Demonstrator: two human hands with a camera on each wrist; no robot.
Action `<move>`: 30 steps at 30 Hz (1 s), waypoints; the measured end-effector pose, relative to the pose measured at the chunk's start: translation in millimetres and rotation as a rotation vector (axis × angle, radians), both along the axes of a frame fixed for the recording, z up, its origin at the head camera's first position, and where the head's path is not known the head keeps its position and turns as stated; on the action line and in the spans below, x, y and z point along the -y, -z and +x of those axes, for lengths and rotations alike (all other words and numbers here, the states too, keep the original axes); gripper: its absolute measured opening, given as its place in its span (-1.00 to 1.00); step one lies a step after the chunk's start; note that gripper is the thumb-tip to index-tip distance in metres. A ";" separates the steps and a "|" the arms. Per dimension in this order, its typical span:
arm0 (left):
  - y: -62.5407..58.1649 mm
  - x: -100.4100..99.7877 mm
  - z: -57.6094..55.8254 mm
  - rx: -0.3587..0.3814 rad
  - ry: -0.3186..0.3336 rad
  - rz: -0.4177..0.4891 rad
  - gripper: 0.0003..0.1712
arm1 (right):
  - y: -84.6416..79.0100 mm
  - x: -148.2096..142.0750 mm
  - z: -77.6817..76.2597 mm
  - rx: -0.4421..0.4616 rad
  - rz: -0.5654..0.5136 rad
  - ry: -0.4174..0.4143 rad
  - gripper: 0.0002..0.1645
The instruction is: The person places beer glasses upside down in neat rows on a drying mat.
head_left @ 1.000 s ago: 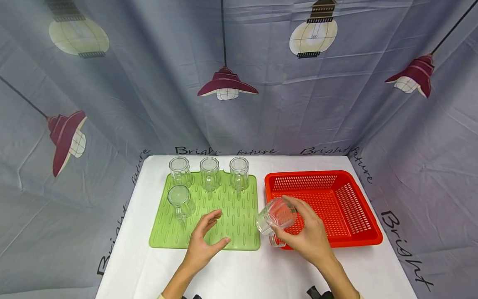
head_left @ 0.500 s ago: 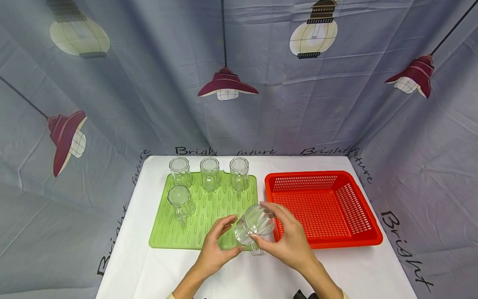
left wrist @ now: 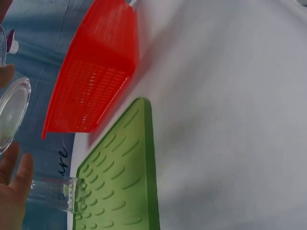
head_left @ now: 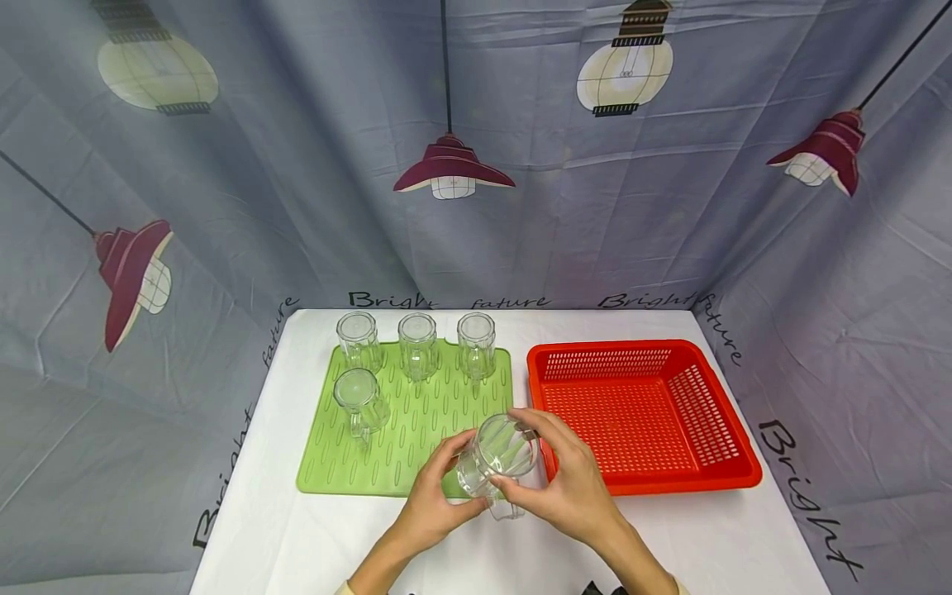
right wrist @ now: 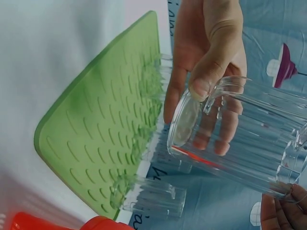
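Observation:
A clear glass mug point(head_left: 500, 450) is held tilted over the near right corner of the green mat point(head_left: 416, 463). My right hand point(head_left: 568, 487) grips its right end between thumb and fingers. At the mug's left end is my left hand point(head_left: 431, 508), its thumb near the handle and its fingers on the far side. The right wrist view shows the left thumb point(right wrist: 201, 86) against one end of the glass mug point(right wrist: 249, 134), with fingers seen through the glass. Several similar mugs stand on the mat, such as the nearest one point(head_left: 360, 397).
A red plastic basket point(head_left: 647, 479) with perforated walls stands right of the mat. Both rest on a white-covered table point(head_left: 275, 529). Grey-blue printed curtains point(head_left: 521, 248) hang behind and at both sides.
My right hand has carried the mug left from over the basket's edge to the mat's near corner. My left hand has moved right to meet it and now takes hold of its left end.

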State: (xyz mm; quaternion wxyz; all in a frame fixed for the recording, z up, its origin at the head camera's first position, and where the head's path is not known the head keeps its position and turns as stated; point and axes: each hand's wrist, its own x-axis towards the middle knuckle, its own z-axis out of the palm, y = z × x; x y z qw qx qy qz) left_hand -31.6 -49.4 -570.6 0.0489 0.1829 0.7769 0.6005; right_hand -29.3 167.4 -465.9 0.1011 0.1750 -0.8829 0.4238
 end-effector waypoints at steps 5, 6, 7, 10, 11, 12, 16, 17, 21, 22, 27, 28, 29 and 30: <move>2.8 0.6 -0.1 0.018 -0.007 -0.027 -0.01 | 0.0 -0.6 0.4 0.016 0.006 -0.007 -0.02; 2.7 0.6 -0.1 0.014 -0.009 -0.032 -0.01 | 0.1 -0.7 0.3 0.017 0.006 -0.008 -0.02; 2.6 0.6 -0.2 0.005 -0.010 -0.037 -0.01 | 0.2 -0.9 0.3 0.018 0.006 -0.010 -0.02; 1.9 0.6 -0.3 0.008 -0.016 -0.045 0.00 | 0.5 -1.1 0.1 0.017 0.006 -0.011 -0.03; 1.7 0.7 -0.3 0.012 -0.017 -0.045 -0.01 | 0.4 -1.3 0.0 0.020 0.006 -0.011 -0.03; 1.3 0.8 -0.3 0.023 -0.017 -0.046 -0.01 | 0.4 -1.5 -0.2 0.023 0.006 -0.013 -0.03; -0.2 2.5 -0.8 0.031 -0.012 -0.037 -0.02 | 0.0 -4.5 -2.1 0.032 -0.011 -0.045 -0.05; -0.7 3.5 -1.1 0.029 -0.008 -0.029 -0.03 | 0.2 -6.2 -3.0 0.037 -0.023 -0.060 -0.06; -3.2 9.7 -2.7 0.034 0.029 0.037 -0.06 | 3.4 -17.9 -7.1 0.088 -0.073 -0.115 -0.06; -4.0 11.7 -2.9 0.049 0.038 0.056 -0.07 | 4.8 -21.9 -8.1 0.108 -0.086 -0.128 -0.06; -11.7 20.1 -2.7 0.116 0.071 0.135 -0.07 | 16.6 -39.8 -12.7 0.206 -0.168 -0.186 -0.05; -13.2 21.4 -2.4 0.126 0.073 0.144 -0.07 | 19.1 -42.3 -13.2 0.223 -0.181 -0.194 -0.05; -14.0 22.8 -2.4 0.129 0.078 0.156 -0.08 | 21.9 -44.4 -13.7 0.235 -0.193 -0.205 -0.06; -11.9 24.3 -2.9 0.130 0.084 0.169 -0.07 | 24.6 -46.4 -14.0 0.245 -0.200 -0.217 -0.07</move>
